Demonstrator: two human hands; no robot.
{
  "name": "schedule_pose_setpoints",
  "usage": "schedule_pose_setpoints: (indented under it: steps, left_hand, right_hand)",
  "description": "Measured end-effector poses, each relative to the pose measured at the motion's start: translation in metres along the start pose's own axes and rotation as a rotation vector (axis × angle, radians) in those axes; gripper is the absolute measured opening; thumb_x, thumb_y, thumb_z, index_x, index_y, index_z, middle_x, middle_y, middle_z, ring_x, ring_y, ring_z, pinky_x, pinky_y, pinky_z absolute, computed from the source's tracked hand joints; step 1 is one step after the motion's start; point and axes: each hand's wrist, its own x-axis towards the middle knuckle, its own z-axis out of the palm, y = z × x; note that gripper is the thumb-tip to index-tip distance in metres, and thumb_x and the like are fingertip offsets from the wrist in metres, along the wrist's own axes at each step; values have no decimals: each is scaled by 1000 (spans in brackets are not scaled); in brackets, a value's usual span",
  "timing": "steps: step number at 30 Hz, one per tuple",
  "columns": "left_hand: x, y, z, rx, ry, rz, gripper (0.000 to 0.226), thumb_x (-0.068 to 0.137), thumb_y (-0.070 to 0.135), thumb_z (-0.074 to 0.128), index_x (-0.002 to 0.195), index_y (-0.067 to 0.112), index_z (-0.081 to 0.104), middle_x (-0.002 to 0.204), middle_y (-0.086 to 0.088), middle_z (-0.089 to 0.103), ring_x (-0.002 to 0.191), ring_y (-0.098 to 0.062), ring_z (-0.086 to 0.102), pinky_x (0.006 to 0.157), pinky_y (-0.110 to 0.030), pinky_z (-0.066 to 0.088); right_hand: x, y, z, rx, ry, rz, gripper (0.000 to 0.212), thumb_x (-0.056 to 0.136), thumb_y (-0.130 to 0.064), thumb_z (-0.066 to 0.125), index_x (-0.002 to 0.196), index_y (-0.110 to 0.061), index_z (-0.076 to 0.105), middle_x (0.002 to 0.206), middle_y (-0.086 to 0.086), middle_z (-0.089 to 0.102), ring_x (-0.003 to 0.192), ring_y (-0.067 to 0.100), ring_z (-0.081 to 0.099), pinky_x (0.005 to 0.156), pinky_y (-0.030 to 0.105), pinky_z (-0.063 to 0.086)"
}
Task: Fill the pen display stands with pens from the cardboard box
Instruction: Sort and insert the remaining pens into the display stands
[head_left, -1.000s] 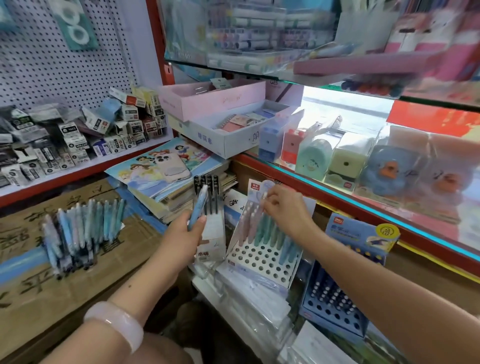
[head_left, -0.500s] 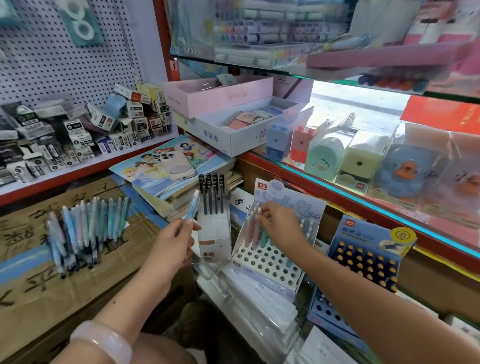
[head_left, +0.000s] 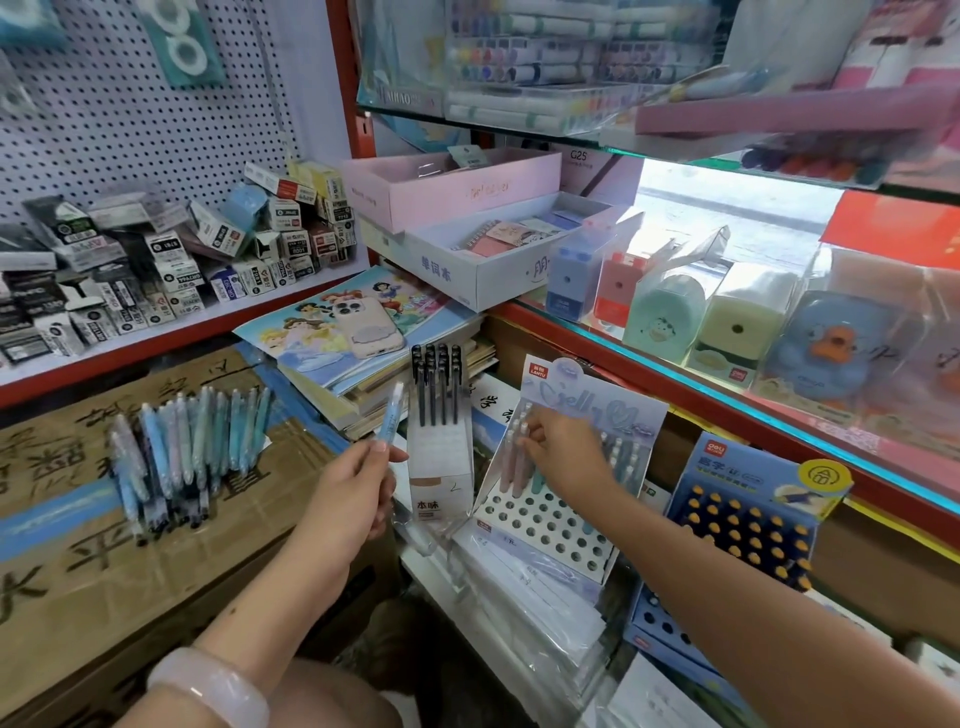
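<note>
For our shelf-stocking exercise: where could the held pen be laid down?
Bare cardboard box top, nearer than the loose pens. Empty front holes in the pastel stand. Crowded: book stack, black pen stand.

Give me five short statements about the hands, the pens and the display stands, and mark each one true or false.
1. The left hand holds a single light blue pen. True.
2. The right hand rests on the dark blue stand. False: it is at the pens in the pastel stand; the dark blue stand is untouched.
3. Every hole in the pastel stand is filled. False: many front holes are empty.
4. A pile of pastel pens lies on the cardboard box. True.
5. The small white stand holds yellow pens. False: its pens are black.
</note>
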Motion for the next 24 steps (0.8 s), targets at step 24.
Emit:
schedule_pose_setpoints:
  steps: [24]
  left_hand:
    - [-16, 5, 29, 90, -161, 101, 22, 97, 25, 42, 98, 20, 63, 64, -2, 54, 46, -8, 46, 44, -20, 38]
  right_hand:
    - [-31, -58, -46, 495, -253, -256, 14, 96, -23, 50, 92, -12, 59, 79, -2, 63, 53, -6, 59, 44, 8, 44]
